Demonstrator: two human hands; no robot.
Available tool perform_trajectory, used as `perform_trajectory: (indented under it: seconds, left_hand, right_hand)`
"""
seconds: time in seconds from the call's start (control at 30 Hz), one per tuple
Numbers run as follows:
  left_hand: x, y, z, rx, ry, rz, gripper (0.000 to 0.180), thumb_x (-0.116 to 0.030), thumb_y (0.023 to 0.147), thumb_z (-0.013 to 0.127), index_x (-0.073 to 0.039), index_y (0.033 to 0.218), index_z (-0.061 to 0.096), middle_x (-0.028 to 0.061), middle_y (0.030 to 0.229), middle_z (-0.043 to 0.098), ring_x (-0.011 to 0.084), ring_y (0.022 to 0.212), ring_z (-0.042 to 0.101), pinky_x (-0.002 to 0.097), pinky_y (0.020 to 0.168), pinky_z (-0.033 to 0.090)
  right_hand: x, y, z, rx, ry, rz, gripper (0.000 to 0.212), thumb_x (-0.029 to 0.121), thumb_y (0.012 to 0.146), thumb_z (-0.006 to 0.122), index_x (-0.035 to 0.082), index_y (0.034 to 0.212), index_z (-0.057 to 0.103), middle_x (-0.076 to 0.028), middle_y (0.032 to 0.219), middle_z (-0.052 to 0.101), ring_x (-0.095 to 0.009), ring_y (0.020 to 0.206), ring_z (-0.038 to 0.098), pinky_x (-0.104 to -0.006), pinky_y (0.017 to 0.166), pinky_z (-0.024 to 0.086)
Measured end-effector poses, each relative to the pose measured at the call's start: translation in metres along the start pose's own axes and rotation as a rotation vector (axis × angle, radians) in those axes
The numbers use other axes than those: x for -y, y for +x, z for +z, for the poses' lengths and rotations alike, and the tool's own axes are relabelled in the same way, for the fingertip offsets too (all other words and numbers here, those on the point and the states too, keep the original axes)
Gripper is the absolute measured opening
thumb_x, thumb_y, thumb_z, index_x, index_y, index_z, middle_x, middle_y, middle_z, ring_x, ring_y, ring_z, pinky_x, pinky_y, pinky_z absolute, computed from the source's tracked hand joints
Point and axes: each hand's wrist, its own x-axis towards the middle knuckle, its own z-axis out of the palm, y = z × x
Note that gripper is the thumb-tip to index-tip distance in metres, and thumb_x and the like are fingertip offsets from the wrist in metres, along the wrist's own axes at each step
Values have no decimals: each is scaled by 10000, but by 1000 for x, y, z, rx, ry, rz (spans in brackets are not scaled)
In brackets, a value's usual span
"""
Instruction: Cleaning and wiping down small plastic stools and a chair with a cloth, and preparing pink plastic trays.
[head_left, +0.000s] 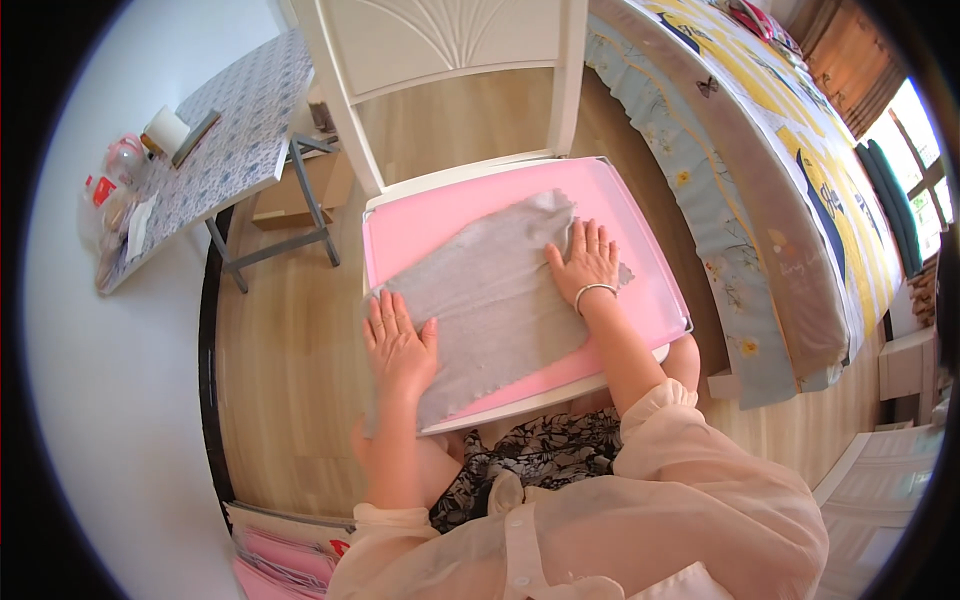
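A grey cloth (pixel 490 300) with a jagged edge lies spread at a slant over a pink board (pixel 610 200) on the seat of a white chair (pixel 455 85). Flat on the cloth's left side rests my left hand (pixel 402 345), its fingers stretched out. My right hand (pixel 587 262), a bracelet on its wrist, presses flat on the right side near the cloth's edge, fingers extended. The cloth's lower left corner hangs past the board beside my left forearm. Slight wrinkles run across the fabric between the hands.
To the left stands a folding table (pixel 250 110) with a patterned top, holding a white box and plastic-wrapped items. A cardboard box (pixel 300 195) sits beneath it. A bed (pixel 780 200) with a frilled skirt fills the right. Pink sheets (pixel 285 560) lie at lower left.
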Motion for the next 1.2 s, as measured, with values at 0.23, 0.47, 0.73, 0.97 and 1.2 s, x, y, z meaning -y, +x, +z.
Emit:
perform_trajectory:
  seconds: [0.23, 0.47, 0.73, 0.97, 1.2]
  left_hand:
    - [-72, 23, 8, 100, -39, 239, 535, -321, 883, 312, 12, 1297, 246, 141, 1383, 180, 302, 1285, 127, 404, 1042, 108]
    - [-52, 21, 2, 65, -220, 17, 567, -406, 873, 320, -62, 1319, 247, 89, 1399, 155, 298, 1295, 85, 357, 1039, 173]
    - [-65, 32, 16, 31, -52, 229, 506, -351, 884, 299, -62, 1299, 296, 104, 1381, 207, 320, 1284, 119, 364, 1037, 177]
    - [-19, 33, 10, 15, 53, 193, 498, -385, 887, 271, -114, 1304, 302, 51, 1382, 226, 293, 1281, 156, 387, 1009, 227]
    - [-38, -49, -8, 123, -21, 282, 499, -418, 874, 320, -160, 1301, 321, 23, 1383, 234, 256, 1286, 168, 448, 967, 261]
  right_hand:
    - [46, -35, 10, 122, 41, -431, 527, 360, 875, 287, 42, 1295, 282, -138, 1366, 235, -284, 1279, 165, -425, 1033, 135]
    - [-31, -3, 8, -21, -45, 59, 577, 369, 873, 279, -6, 1308, 222, -147, 1386, 184, -270, 1289, 143, -398, 1045, 85]
    - [24, -31, 16, 25, 110, -451, 490, 300, 839, 363, 46, 1256, 343, -153, 1312, 326, -289, 1222, 289, -417, 1011, 195]
    - [11, -87, -4, 89, 75, -327, 564, 365, 868, 326, 21, 1307, 244, -139, 1371, 224, -271, 1282, 166, -402, 1043, 115]
    - [-79, -52, -8, 34, -19, -83, 609, 425, 874, 247, 32, 1335, 176, -128, 1404, 133, -250, 1305, 83, -388, 1049, 41]
